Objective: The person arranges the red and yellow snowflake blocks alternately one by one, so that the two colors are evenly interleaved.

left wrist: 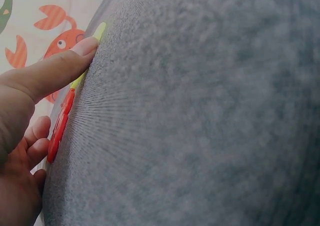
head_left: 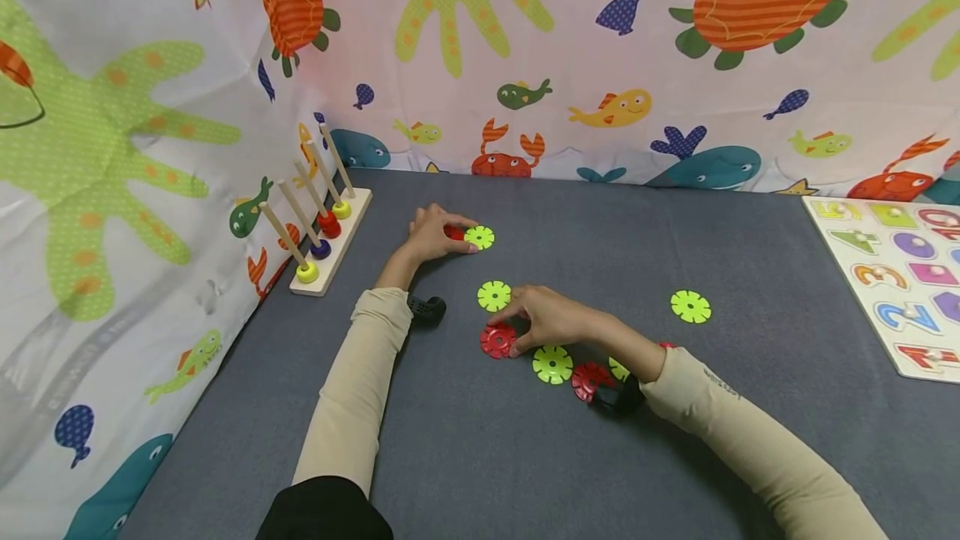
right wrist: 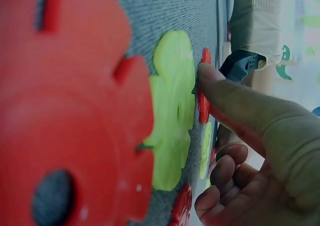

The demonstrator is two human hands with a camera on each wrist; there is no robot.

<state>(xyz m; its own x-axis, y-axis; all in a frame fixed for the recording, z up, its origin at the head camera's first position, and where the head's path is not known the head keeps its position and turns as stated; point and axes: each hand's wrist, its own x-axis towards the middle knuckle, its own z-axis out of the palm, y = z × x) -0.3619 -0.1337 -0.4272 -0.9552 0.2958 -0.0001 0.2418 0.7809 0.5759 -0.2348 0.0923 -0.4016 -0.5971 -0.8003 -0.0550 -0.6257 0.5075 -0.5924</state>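
Yellow-green and red notched plastic discs lie flat on the grey cloth. At the far left my left hand [head_left: 433,233] pinches a yellow-green disc [head_left: 479,237] between thumb and index finger. A red disc [head_left: 454,232] sits beside it, partly covered by that hand. In the left wrist view the thumb rests at the yellow-green disc [left wrist: 79,81], while other fingers lie beside the red disc [left wrist: 61,128]. My right hand [head_left: 551,317] holds a red disc [head_left: 497,342] by its edges. Another yellow-green disc [head_left: 493,296] is just beyond it, near the right index finger.
More discs curve right, including a yellow-green one [head_left: 552,365] and a red one [head_left: 589,379] under the right wrist. A lone yellow-green disc [head_left: 691,307] lies farther right. A peg stand [head_left: 341,227] with rings is at left, a number puzzle board [head_left: 885,290] at right.
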